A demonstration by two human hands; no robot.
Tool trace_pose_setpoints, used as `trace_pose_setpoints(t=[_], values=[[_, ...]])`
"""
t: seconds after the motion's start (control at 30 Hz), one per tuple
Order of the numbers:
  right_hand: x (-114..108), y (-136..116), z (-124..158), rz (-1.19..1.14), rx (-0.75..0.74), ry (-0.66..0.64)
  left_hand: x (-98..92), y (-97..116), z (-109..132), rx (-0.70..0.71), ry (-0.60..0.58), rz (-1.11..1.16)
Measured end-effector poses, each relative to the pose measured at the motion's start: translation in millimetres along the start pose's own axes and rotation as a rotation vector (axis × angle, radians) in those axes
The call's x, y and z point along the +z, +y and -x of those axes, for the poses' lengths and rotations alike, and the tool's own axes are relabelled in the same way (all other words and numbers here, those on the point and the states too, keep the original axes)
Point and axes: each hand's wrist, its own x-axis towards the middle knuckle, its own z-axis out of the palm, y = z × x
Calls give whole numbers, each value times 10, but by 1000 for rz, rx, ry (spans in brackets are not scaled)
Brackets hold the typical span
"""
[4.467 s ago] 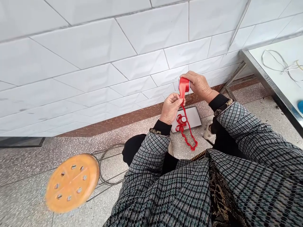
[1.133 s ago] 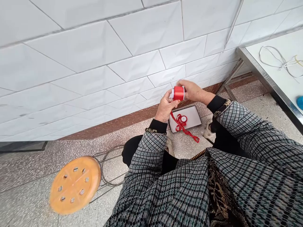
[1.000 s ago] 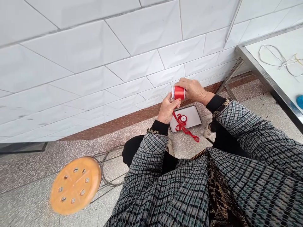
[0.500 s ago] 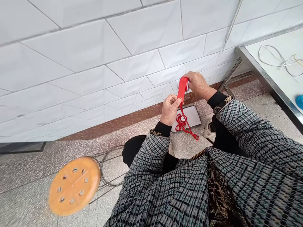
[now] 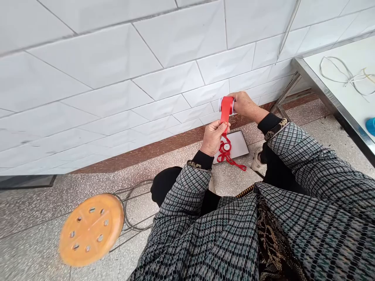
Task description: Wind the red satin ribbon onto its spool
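Observation:
My right hand (image 5: 244,105) is closed on a white-rimmed spool (image 5: 232,105) wound with red ribbon. A flat stretch of red ribbon (image 5: 225,111) runs down from it to my left hand (image 5: 213,137), whose thumb and fingers pinch it. Below my left hand the ribbon hangs in narrow folds. Beneath, loops of red ribbon (image 5: 231,160) lie over a shallow white box (image 5: 238,143) on the floor and past its near edge. A small round white piece (image 5: 226,146) shows among the loops.
An orange round stool (image 5: 92,230) with metal legs lies on its side at the lower left. The tiled wall (image 5: 117,78) rises in front. At the right, a metal-edged table (image 5: 328,91) holds loose cable (image 5: 350,80) and a blue object (image 5: 371,126).
My left hand has shifted slightly right and down, with the ribbon still pinched. The ribbon stretch now faces the camera more flatly, and the small white piece shows more fully.

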Motion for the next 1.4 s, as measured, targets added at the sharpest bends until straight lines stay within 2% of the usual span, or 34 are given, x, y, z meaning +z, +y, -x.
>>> trace_pose_setpoints(t=[0.1, 0.3, 0.4, 0.53, 0.83, 1.0, 1.13, 1.2, 1.3, 1.4], values=[[35, -1, -11, -104, 80, -56, 16, -9, 1, -26, -29, -6], [36, -76, 31, -306, 169, -87, 5, -22, 3, -61, -47, -31], [52, -123, 66, -379, 228, -130, -7, -50, -10, -83, -16, -55], [92, -184, 101, -435, 365, -125, -16, -71, -35, -95, 34, -77], [249, -186, 157, -745, 618, -401, -33, -40, -64, -103, 124, -33], [293, -135, 152, -809, 718, -583, -102, 68, -71, -115, 8, -72], [334, -129, 177, -814, 607, -723, -150, 103, -78, -82, -47, -106], [349, -141, 198, -741, 545, -721, -158, 99, -78, -75, -49, -100], [335, -148, 216, -486, 462, -587, -158, 100, -72, -75, -46, -47], [272, -116, 203, -165, 199, -364, -152, 117, -65, -88, -34, 38]])
